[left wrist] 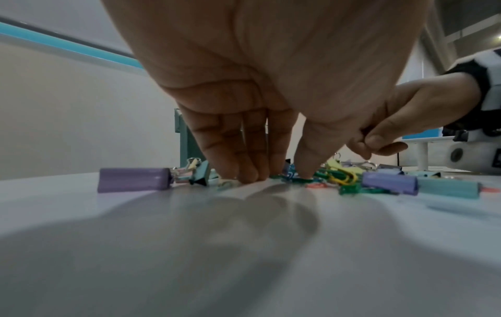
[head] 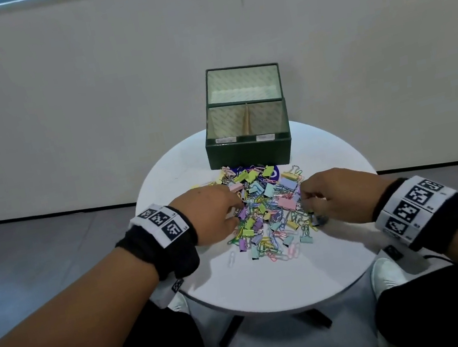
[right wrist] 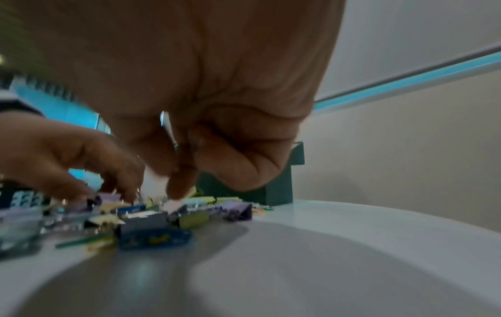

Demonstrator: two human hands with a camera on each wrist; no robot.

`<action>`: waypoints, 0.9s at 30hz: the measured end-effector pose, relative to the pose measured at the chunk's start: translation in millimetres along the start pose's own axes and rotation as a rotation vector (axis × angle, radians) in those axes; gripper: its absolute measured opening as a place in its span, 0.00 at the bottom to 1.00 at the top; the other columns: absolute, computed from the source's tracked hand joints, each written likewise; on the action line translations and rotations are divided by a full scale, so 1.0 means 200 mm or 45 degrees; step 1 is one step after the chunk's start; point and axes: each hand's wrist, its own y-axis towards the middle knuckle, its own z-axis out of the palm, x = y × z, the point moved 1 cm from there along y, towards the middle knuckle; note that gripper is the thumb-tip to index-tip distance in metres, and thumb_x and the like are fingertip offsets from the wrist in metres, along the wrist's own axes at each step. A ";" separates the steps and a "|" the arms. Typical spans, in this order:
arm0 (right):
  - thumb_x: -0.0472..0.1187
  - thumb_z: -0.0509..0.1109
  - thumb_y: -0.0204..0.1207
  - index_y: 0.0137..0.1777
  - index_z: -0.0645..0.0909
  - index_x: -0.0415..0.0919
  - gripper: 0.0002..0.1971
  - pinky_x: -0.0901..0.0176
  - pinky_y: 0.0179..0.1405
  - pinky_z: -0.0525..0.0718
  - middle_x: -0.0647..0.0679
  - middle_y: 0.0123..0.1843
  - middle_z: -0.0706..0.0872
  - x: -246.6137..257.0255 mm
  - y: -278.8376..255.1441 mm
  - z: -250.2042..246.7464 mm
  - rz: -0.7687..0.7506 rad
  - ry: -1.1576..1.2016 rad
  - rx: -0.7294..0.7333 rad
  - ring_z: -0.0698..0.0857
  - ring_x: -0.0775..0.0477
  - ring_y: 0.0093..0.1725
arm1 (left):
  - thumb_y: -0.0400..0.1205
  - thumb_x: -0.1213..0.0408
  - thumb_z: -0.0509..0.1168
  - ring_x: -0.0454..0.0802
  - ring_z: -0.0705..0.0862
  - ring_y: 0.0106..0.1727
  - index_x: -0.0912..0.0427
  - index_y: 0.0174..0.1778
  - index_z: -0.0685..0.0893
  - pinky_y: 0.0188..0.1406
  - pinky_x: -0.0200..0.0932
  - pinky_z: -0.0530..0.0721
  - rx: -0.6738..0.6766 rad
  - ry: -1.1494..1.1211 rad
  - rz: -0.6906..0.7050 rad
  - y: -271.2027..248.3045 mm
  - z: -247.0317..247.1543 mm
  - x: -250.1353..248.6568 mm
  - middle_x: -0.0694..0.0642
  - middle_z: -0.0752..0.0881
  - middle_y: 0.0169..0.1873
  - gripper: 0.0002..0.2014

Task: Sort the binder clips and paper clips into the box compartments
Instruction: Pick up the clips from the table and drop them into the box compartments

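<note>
A heap of pastel binder clips and coloured paper clips [head: 267,206] lies on the round white table [head: 271,282] in front of a dark green box [head: 248,151]. The box has two front compartments and one rear compartment, and no clip shows inside any of them. My left hand [left wrist: 276,174] is at the heap's left edge, fingers straight, with thumb and fingertips set down either side of a green paper clip [left wrist: 279,177]. At the heap's right edge, my right hand [right wrist: 173,182] has curled fingers, thumb and forefinger close together over a pale clip [right wrist: 173,204]. Whether they hold it is hidden.
A purple binder clip [left wrist: 132,179] lies apart at the heap's left. A few loose paper clips [head: 292,251] sit toward the near side. The box stands at the table's far edge, close to a pale wall. My knees are under the near rim.
</note>
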 end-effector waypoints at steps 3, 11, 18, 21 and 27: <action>0.57 0.70 0.78 0.50 0.83 0.54 0.09 0.50 0.53 0.85 0.56 0.51 0.86 0.04 0.03 -0.02 0.010 -0.138 0.050 0.83 0.49 0.50 | 0.83 0.48 0.63 0.50 0.79 0.53 0.43 0.71 0.80 0.53 0.43 0.77 -0.007 -0.020 0.013 0.01 0.01 -0.01 0.46 0.77 0.52 0.20; 0.46 0.72 0.77 0.51 0.83 0.52 0.05 0.57 0.46 0.83 0.53 0.49 0.86 0.10 0.08 -0.05 0.005 -0.310 0.023 0.83 0.48 0.49 | 0.82 0.58 0.65 0.50 0.80 0.47 0.49 0.53 0.83 0.48 0.44 0.80 -0.045 -0.088 -0.030 0.02 0.01 0.01 0.48 0.83 0.48 0.05; 0.52 0.74 0.74 0.46 0.85 0.52 0.06 0.55 0.46 0.85 0.53 0.47 0.88 0.11 0.06 -0.05 0.064 -0.261 0.079 0.84 0.48 0.47 | 0.83 0.47 0.63 0.53 0.84 0.49 0.47 0.58 0.80 0.48 0.48 0.84 -0.208 -0.059 -0.275 0.03 0.00 0.05 0.49 0.86 0.52 0.12; 0.52 0.72 0.76 0.51 0.87 0.52 0.08 0.52 0.50 0.86 0.52 0.50 0.89 0.11 0.05 -0.04 0.060 -0.301 0.068 0.85 0.46 0.49 | 0.82 0.49 0.65 0.55 0.83 0.52 0.46 0.65 0.74 0.51 0.50 0.85 -0.304 -0.109 -0.292 0.01 0.00 0.06 0.50 0.83 0.56 0.17; 0.53 0.70 0.78 0.51 0.85 0.53 0.08 0.56 0.48 0.83 0.52 0.52 0.88 0.13 0.04 -0.04 -0.003 -0.297 0.051 0.84 0.46 0.50 | 0.83 0.53 0.62 0.48 0.82 0.55 0.42 0.61 0.85 0.54 0.45 0.82 -0.055 -0.056 -0.038 -0.01 0.00 -0.01 0.45 0.81 0.53 0.12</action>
